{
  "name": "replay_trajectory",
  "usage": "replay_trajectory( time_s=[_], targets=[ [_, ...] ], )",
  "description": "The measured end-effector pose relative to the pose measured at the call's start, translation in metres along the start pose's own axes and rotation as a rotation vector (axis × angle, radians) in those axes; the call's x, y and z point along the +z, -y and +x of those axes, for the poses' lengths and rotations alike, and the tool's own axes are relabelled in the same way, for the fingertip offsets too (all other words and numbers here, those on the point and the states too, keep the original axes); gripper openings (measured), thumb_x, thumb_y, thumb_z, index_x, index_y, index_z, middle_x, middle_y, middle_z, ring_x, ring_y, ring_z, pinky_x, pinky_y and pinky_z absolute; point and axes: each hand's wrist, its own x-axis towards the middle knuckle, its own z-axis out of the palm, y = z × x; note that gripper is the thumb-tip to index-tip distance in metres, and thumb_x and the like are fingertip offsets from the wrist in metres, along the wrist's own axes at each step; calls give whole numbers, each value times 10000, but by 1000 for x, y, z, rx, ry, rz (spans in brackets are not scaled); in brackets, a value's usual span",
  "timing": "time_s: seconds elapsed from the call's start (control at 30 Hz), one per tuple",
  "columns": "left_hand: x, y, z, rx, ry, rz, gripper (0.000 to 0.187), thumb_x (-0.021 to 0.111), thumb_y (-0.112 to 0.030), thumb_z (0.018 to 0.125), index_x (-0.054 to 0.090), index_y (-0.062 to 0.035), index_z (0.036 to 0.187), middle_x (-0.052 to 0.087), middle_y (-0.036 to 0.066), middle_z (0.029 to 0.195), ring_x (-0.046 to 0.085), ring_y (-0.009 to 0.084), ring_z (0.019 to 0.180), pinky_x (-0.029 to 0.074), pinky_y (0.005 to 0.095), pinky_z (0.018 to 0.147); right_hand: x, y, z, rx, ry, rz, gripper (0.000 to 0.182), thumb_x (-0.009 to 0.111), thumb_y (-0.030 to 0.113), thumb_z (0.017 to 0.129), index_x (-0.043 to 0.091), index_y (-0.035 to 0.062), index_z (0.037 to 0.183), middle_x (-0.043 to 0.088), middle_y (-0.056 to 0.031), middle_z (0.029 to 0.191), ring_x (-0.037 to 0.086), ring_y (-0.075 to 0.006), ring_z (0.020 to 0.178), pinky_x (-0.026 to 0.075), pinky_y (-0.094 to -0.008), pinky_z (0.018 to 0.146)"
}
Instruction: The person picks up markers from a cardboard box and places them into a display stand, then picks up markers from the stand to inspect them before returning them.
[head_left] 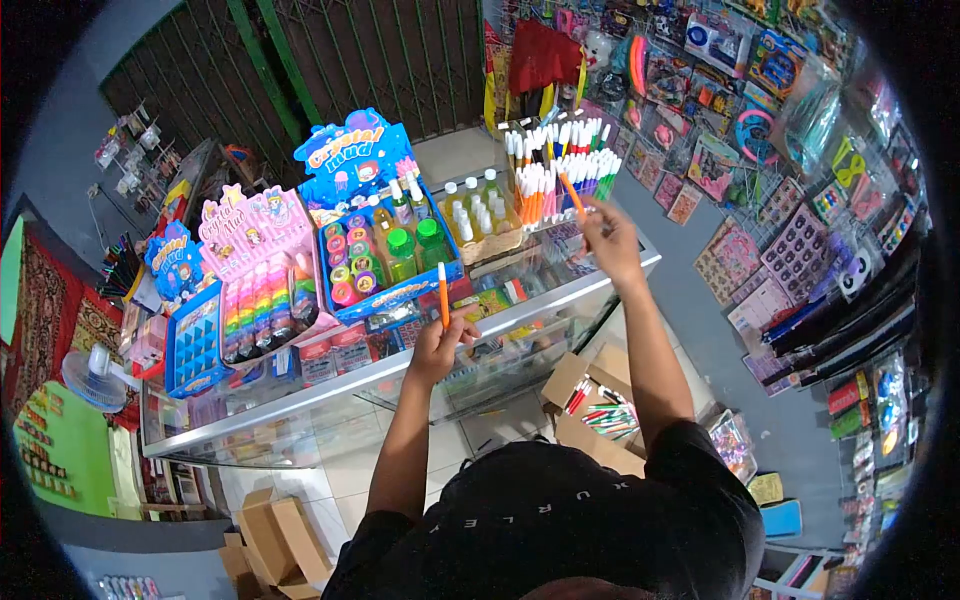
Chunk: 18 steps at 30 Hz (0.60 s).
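My left hand point(438, 348) is closed round an orange marker point(443, 302), held upright with its white end on top, just in front of the blue Crystal Mud box point(392, 297). My right hand point(609, 238) grips a second orange marker point(571, 194), slanted up to the left. Its tip overlaps a rack of markers point(540, 190) standing in coloured rows with white caps, mostly orange, red and green in front. Beside the rack sits a basket point(490, 246) of small bottles. All these stand on a glass display counter point(350, 338) with a metal edge.
A pink Crystal Mud box point(262, 232) and an emptied-looking blue tray point(196, 345) stand further left on the counter. On the floor lie an open carton point(570, 385) with loose markers point(608, 415) and another carton point(268, 535). Packaged toys point(795, 240) hang along the right wall.
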Motion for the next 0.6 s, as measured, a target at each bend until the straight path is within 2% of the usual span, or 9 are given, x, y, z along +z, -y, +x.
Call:
replay_trajectory(
  time_s=[0.13, 0.2, 0.3, 0.4, 0.43, 0.53, 0.57, 0.6],
  targets=[
    [0, -6, 0, -39, -19, -5, 438, 381, -320, 1025, 590, 53, 1120, 658, 95, 911, 609, 121, 768, 496, 272, 752, -13, 10, 32, -165, -109, 47, 221, 665, 46, 856, 593, -19, 1054, 602, -15, 724, 540, -62, 549, 441, -222, 475],
    [-1, -3, 0, -51, -36, -4, 457, 380, -348, 1022, 601, 47, 1090, 658, 96, 913, 609, 124, 766, 493, 273, 754, -17, 23, 45, -196, -166, -66, 199, 698, 113, 846, 627, -2, 991, 600, -2, 702, 525, -57, 548, 430, -224, 483],
    [-2, -7, -1, -45, -30, -15, 452, 389, -356, 1020, 611, 34, 1080, 660, 90, 914, 605, 121, 765, 488, 267, 757, -24, 32, 69, -259, -201, -181, 170, 713, 181, 845, 663, 34, 913, 610, -3, 672, 539, -47, 581, 413, -210, 523],
    [-4, -3, -1, -31, 1, 15, 449, 376, -345, 1029, 574, 17, 1204, 644, 48, 847, 565, 94, 743, 469, 246, 714, -13, 51, 87, -255, -187, -193, 183, 708, 187, 851, 661, 28, 927, 636, -11, 690, 568, -46, 619, 424, -219, 538],
    [-3, -2, 0, -30, -8, 1, 450, 374, -350, 1029, 578, 15, 1197, 643, 49, 845, 563, 94, 738, 468, 247, 709, -8, 49, 96, -346, -190, -195, 189, 693, 196, 858, 659, 21, 920, 655, -52, 690, 599, -73, 621, 448, -248, 546],
    [-1, -3, 0, -32, -25, -29, 447, 373, -353, 1030, 588, 10, 1175, 642, 52, 840, 558, 91, 724, 465, 247, 697, 6, 52, 120, -456, -175, -468, 180, 670, 190, 863, 656, 18, 912, 655, -114, 692, 631, -157, 605, 473, -295, 564],
    [-1, -4, 0, -37, -23, -34, 439, 375, -347, 1030, 591, 10, 1169, 641, 52, 839, 556, 89, 722, 464, 245, 696, 10, 50, 128, -509, -143, -471, 168, 650, 184, 860, 653, 21, 899, 648, -166, 709, 650, -245, 628, 485, -335, 587],
    [-1, -6, 1, -42, -22, -38, 432, 378, -341, 1030, 593, 10, 1163, 641, 52, 839, 554, 87, 719, 462, 243, 694, 16, 49, 135, -529, -127, -499, 166, 649, 181, 859, 652, 19, 894, 650, -172, 718, 652, -260, 639, 486, -347, 594]
  ],
)
